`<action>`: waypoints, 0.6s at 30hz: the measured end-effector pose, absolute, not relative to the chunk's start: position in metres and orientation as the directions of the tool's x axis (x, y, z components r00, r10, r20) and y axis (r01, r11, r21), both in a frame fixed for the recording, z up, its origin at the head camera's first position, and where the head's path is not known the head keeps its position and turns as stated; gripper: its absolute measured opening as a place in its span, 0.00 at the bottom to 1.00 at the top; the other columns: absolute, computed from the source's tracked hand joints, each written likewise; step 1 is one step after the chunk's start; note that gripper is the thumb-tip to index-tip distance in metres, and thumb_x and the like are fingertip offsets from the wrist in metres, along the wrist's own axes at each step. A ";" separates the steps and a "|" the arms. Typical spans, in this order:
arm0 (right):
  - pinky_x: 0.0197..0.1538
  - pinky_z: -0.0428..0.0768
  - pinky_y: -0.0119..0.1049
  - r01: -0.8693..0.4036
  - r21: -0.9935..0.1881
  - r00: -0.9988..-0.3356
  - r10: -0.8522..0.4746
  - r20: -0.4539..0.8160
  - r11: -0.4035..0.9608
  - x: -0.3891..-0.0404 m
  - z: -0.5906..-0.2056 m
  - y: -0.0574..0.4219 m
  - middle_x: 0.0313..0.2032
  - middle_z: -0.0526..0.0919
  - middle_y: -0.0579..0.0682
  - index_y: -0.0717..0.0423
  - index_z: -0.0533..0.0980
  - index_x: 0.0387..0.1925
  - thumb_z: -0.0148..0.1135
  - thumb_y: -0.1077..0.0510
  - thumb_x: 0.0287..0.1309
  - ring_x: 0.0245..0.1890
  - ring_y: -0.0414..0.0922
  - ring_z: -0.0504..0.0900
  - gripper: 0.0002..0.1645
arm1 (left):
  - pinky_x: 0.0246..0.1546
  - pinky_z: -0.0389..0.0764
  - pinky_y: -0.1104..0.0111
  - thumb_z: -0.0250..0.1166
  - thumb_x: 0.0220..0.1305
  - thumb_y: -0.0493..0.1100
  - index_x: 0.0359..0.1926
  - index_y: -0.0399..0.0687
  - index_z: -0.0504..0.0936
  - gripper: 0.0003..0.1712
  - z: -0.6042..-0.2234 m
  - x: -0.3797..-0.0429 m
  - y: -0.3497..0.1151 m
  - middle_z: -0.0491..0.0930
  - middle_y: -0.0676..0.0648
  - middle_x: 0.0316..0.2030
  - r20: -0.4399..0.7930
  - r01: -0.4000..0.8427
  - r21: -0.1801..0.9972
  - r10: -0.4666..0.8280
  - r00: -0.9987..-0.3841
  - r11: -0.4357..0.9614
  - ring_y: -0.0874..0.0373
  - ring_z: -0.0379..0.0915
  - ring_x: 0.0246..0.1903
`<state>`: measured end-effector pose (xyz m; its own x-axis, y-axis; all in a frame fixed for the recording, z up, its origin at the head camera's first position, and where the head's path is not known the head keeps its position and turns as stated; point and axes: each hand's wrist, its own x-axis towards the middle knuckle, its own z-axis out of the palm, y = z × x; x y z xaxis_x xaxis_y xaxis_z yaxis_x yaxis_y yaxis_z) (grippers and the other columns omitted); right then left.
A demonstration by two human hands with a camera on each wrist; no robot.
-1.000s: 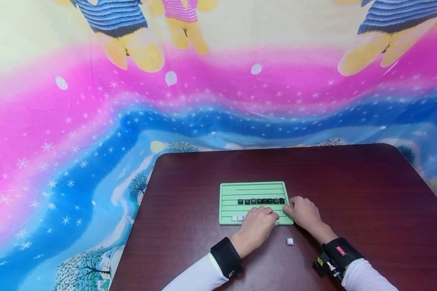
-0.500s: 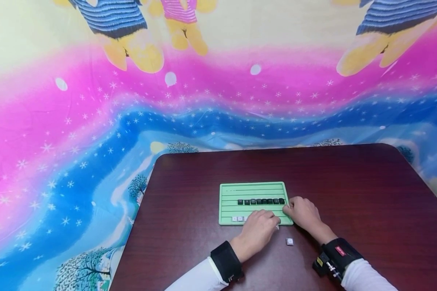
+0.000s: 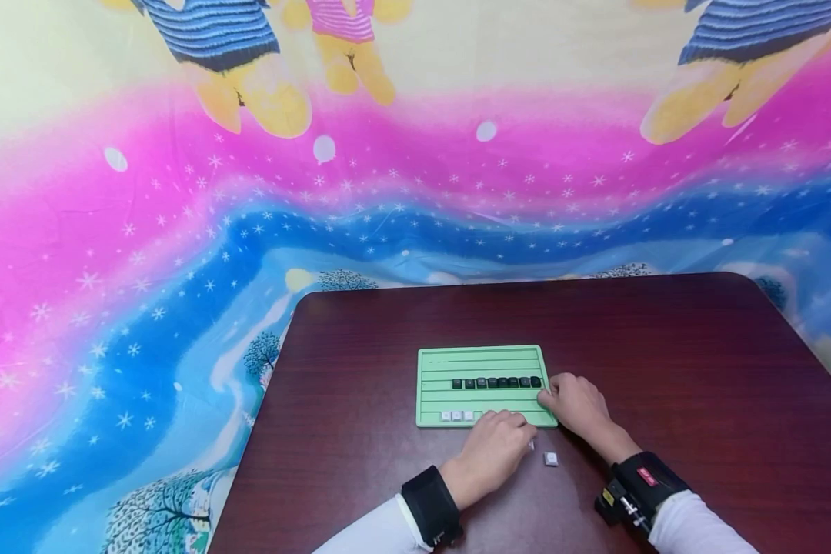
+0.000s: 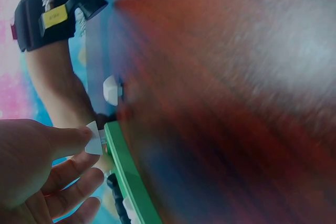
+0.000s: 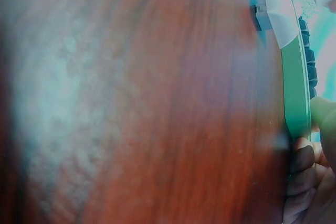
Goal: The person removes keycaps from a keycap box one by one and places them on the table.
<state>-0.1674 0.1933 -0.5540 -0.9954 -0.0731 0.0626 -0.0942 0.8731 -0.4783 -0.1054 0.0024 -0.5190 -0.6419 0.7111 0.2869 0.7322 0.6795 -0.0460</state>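
Observation:
My left hand pinches a white keycap between thumb and index finger, just off the near edge of a green ridged tray. The other fingers of that hand are loosely bent. My right hand grips the tray at its right edge, thumb on the rim and fingers curled against the side. In the tray, several black keycaps stand in a row across the middle. White keycaps sit in the lowest row at the left; part of this row is hidden behind my left hand.
One loose white keycap lies on the dark wooden table, in front of the tray and between my hands. A printed cloth hangs behind the table's far edge. Both wrists wear black straps.
My left hand has drawn the white keycap from the tray's near edge toward me and slightly right. More of the white row shows now. My right hand stays on the tray.

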 end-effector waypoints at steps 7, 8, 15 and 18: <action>0.18 0.50 0.33 -0.080 -0.477 -0.997 -0.071 0.037 0.875 -0.168 -0.555 0.194 0.10 0.53 0.41 0.49 0.56 0.10 0.56 0.55 0.44 0.13 0.40 0.50 0.20 | 0.30 0.69 0.75 0.62 0.59 0.51 0.36 0.62 0.83 0.06 -0.526 -0.100 0.005 0.78 0.60 0.31 0.282 0.747 -0.068 0.731 -0.621 0.661 0.66 0.72 0.32; 0.18 0.50 0.33 -0.079 -0.477 -0.997 -0.071 0.034 0.875 -0.168 -0.555 0.194 0.10 0.53 0.41 0.49 0.56 0.10 0.56 0.55 0.44 0.13 0.40 0.50 0.20 | 0.30 0.69 0.75 0.62 0.58 0.51 0.35 0.62 0.82 0.06 -0.527 -0.100 0.005 0.78 0.60 0.31 0.284 0.749 -0.069 0.733 -0.618 0.659 0.66 0.72 0.32; 0.18 0.50 0.33 -0.080 -0.478 -0.997 -0.073 0.034 0.875 -0.169 -0.555 0.194 0.10 0.53 0.41 0.49 0.56 0.10 0.56 0.55 0.44 0.13 0.40 0.50 0.20 | 0.31 0.68 0.75 0.63 0.57 0.52 0.35 0.62 0.82 0.05 -0.533 -0.097 0.008 0.78 0.61 0.32 0.265 0.763 -0.073 0.750 -0.606 0.643 0.66 0.72 0.32; 0.18 0.50 0.33 -0.080 -0.478 -0.997 -0.073 0.033 0.874 -0.168 -0.555 0.194 0.10 0.53 0.41 0.49 0.56 0.10 0.56 0.55 0.44 0.13 0.40 0.50 0.20 | 0.30 0.67 0.75 0.62 0.58 0.51 0.34 0.62 0.82 0.05 -0.535 -0.096 0.009 0.77 0.61 0.31 0.267 0.759 -0.075 0.747 -0.609 0.646 0.66 0.72 0.32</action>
<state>-0.1681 0.1939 -0.5547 -0.9968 -0.0732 0.0335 -0.0803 0.8745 -0.4783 -0.0962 0.0085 -0.5354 -0.6093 0.7468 0.2667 0.7594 0.6463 -0.0749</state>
